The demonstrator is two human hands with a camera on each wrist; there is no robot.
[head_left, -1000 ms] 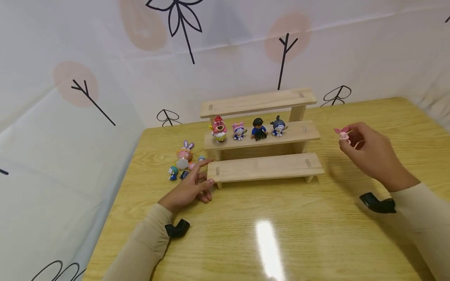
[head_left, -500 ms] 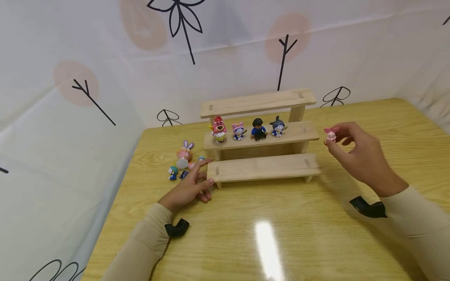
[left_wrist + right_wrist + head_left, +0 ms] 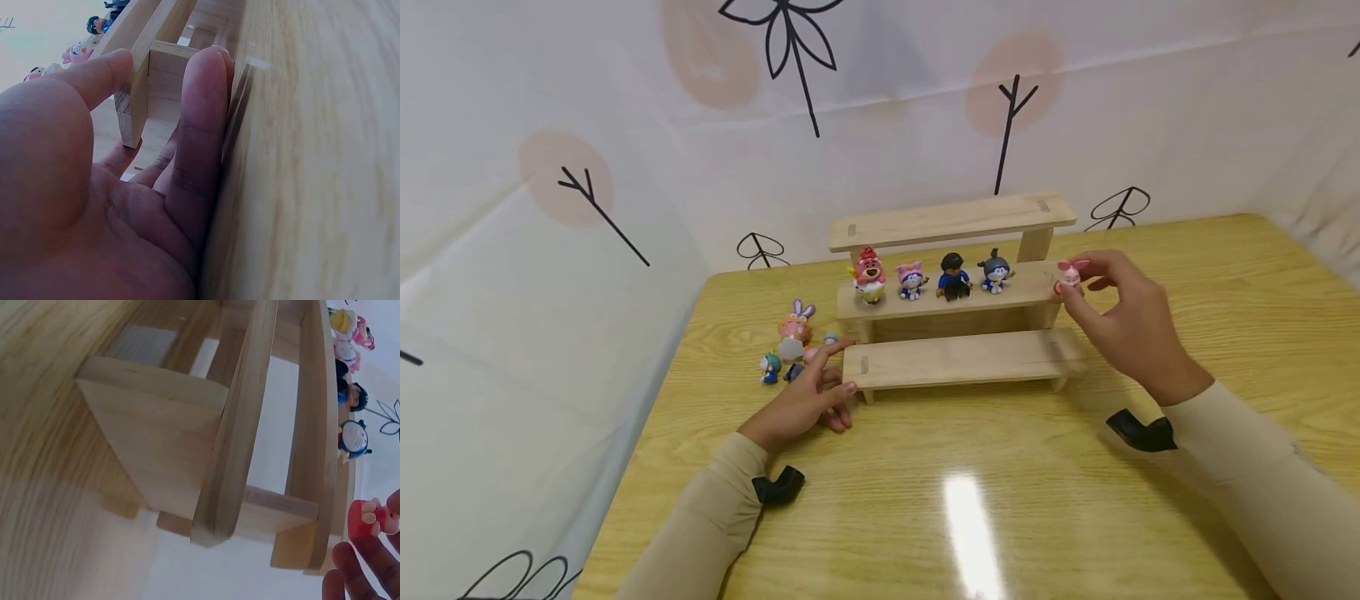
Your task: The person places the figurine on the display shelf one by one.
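Observation:
A three-step wooden stand stands on the table. My left hand is at the left end of its lowest step, thumb at the front corner and index finger at the back corner, holding that end between them. My right hand pinches a pink piglet figurine with long ears, level with the right end of the middle step. In the right wrist view the figurine's red base shows past the fingertips. On the middle step sit a pink bear figurine, a pink-hooded figurine, a black-haired figurine and a dark-hooded figurine.
Left of the stand, several more figurines lie close together, among them one with purple rabbit ears and one in a teal hat. A white patterned cloth hangs behind the wooden table.
My right hand has moved left with the piglet figurine, from beside the stand to the right end of the middle step. The left hand has stayed in place.

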